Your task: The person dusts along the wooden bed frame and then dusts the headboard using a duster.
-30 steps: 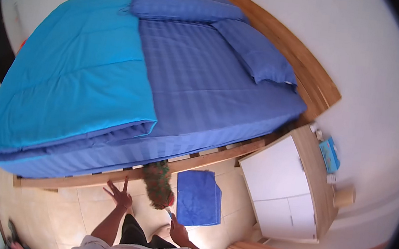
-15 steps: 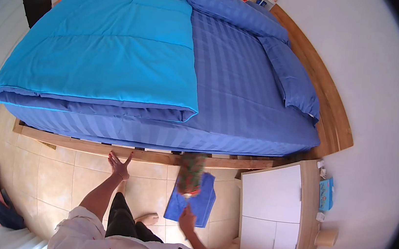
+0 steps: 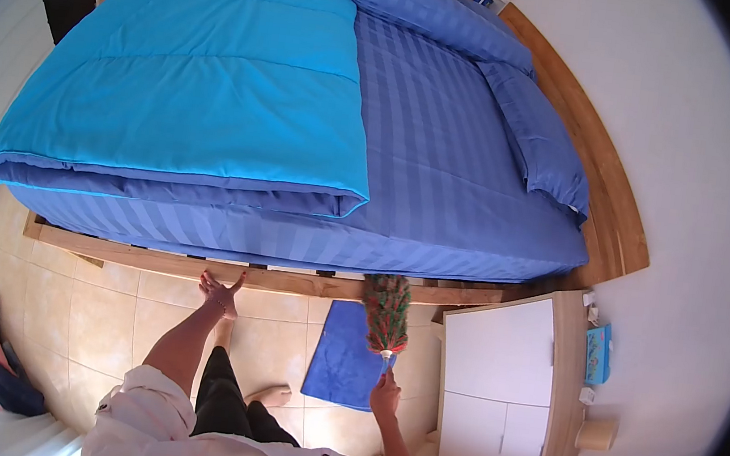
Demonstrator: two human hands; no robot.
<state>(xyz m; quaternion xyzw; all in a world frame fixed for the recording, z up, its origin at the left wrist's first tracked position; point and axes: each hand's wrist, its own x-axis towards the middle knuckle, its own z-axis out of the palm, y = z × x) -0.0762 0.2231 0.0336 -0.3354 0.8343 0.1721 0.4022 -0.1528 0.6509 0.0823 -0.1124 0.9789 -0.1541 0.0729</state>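
Note:
My right hand (image 3: 384,399) is closed round the handle of a fluffy red-and-green duster (image 3: 387,319). The duster's head points away from me, and its tip reaches the bed's wooden side rail (image 3: 304,284) beside the mattress. My left hand (image 3: 219,292) has its fingers spread, with the fingertips at the same rail, further left; nothing is in it. Under the duster a blue mat (image 3: 341,360) lies on the floor, partly covered by the duster from this viewpoint.
The bed carries a striped blue sheet (image 3: 444,165), a folded turquoise comforter (image 3: 190,100), a bolster (image 3: 439,16) and a pillow (image 3: 537,140). A white-fronted cabinet (image 3: 499,351) stands at the right. Dark clothing or a bag (image 3: 2,367) lies at the lower left.
The duster has swept right along the rail with my right hand, from the mat's middle to its right side. My left hand keeps its place at the rail.

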